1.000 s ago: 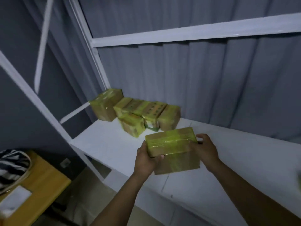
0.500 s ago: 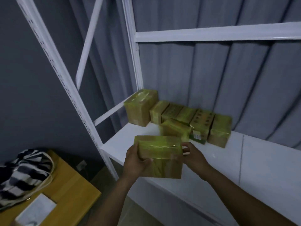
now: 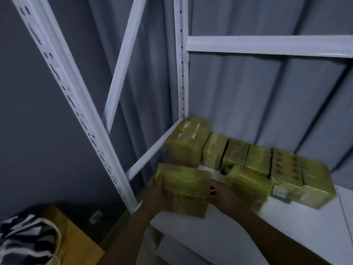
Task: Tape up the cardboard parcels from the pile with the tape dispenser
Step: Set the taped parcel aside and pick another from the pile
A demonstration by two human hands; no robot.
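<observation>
We hold a taped cardboard parcel (image 3: pixel 182 189) between both hands at the front left corner of the white shelf (image 3: pixel 298 226). Half a second ago it sat lower and nearer to us, clear of the row; now it has moved up and in, close to the parcel pile (image 3: pixel 248 161) at the back of the shelf, and the view has swung left so the slotted upright (image 3: pixel 76 104) fills more of the picture.

Our left hand (image 3: pixel 158 194) is clasped over the parcel's left end, thumb on the top face. Our right hand (image 3: pixel 222 192) grips the right end, fingers curled round it; a small dark red and black thing shows at that hand, too blurred to name. We cannot tell whether the parcel's underside touches the shelf.

The parcel is a squat rectangular box, brown card below, its top wrapped in glossy yellow-green tape that wrinkles and catches the light. The pile is the same: box shapes set side by side, shiny tape over dull card, one taller box (image 3: pixel 188 142) at the left end bearing small white labels, another (image 3: pixel 286 165) printed with rows of dark marks.

The shelf is smooth and matt, its frame painted white metal. Behind hangs a grey curtain (image 3: pixel 257 96) in soft vertical folds. Down left, a striped black-and-white fabric (image 3: pixel 24 238) lies on a yellow wooden worktop (image 3: pixel 76 240).
</observation>
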